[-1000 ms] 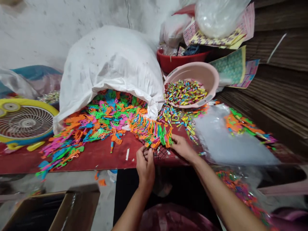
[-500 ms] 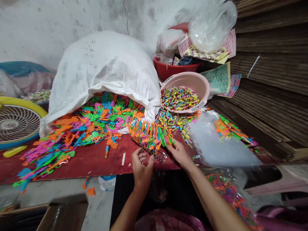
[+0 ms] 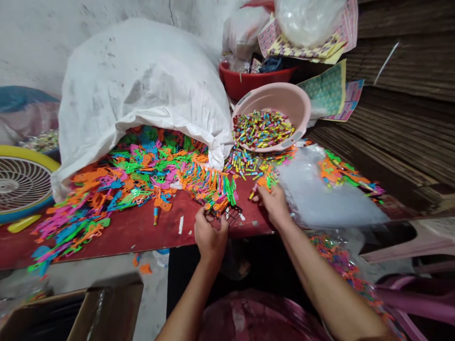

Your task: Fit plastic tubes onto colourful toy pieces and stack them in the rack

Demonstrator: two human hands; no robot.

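Observation:
My left hand has its fingers closed on the near edge of a black grid rack, which carries a row of colourful plastic pieces. To the right of the rack, my right hand pinches a small bunch of orange and green pieces, with a small candy-like tube hanging by its fingertips. A heap of bright plastic pieces spills from a white sack on the left. Small multicoloured tubes fill a pink basin, and more lie in front of it.
A clear plastic bag lies right of my right hand. Behind the pink basin stands a red basin. A yellow and blue fan is at the far left, a cardboard box below the red table.
My right hand has moved away from the rack to the right and now holds a small bunch of pieces. My left hand stays at the rack. The camera view has shifted.

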